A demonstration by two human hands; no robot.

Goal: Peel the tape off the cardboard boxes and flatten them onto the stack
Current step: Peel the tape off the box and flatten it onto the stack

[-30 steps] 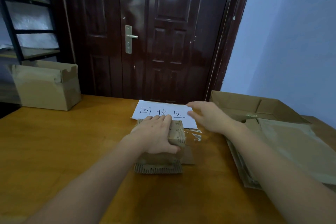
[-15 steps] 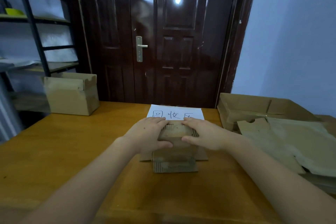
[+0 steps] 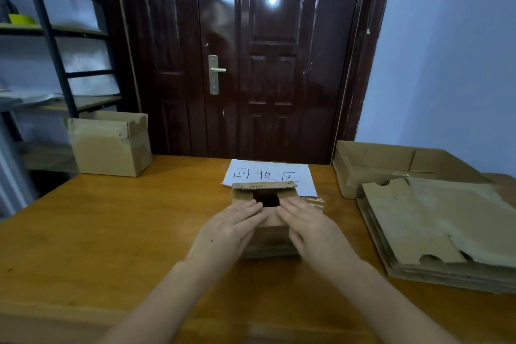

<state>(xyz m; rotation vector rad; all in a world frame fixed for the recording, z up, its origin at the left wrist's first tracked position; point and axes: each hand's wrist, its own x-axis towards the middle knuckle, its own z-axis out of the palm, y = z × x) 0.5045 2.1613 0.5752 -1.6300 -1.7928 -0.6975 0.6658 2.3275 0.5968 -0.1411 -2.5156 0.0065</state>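
Half a second before, both hands gripped the far top edge of the small cardboard box (image 3: 264, 205); now the left hand (image 3: 229, 227) and right hand (image 3: 312, 227) lay flat on its top with fingers straight, and a dark square hole showed between the flaps, so it looked open and ready to be squashed. The small brown box sat mid-table, touching the white paper sign (image 3: 272, 174) at its 12 o'clock, with rough, wavy torn edges. The stack of flat cardboard (image 3: 435, 227) lay at 3 o'clock, dull, creased and floppy.
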